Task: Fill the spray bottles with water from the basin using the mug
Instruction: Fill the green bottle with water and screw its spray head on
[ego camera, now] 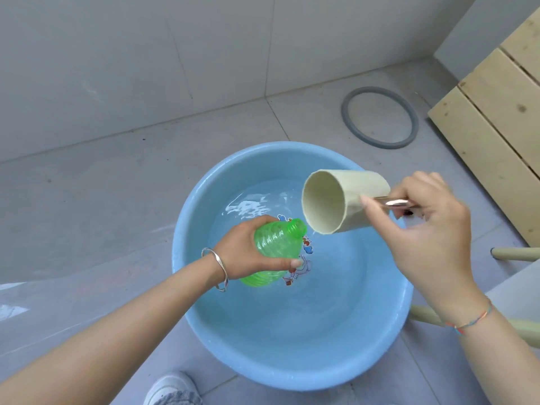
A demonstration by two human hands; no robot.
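In the head view, your left hand [244, 251] is wrapped around the ribbed body of the green spray bottle [276, 244], fingers curled under it and the thumb along its near side. You hold the bottle tilted above the water [327, 287], over the left half of the blue basin [181, 235]. Its uncapped neck points up and to the right. A silver bangle [220, 267] sits on that wrist.

Your right hand [423, 229] pinches the shiny metal handle [394, 203] of the cream mug [339, 200], fingers closed on it. The mug lies tipped on its side over the basin's far right part, its open mouth turned left toward the bottle. Its lower lip is just beside the bottle's neck; you cannot tell whether they touch. A coloured thread bracelet [470, 320] circles that wrist.

The basin stands on the grey tiled floor [87, 200], with a cartoon print showing through the water under the bottle. Far right, a grey ring [344, 112] lies flat on the floor near a pale wooden slatted panel [496, 112]. A white shoe [172, 387] shows at the near edge.
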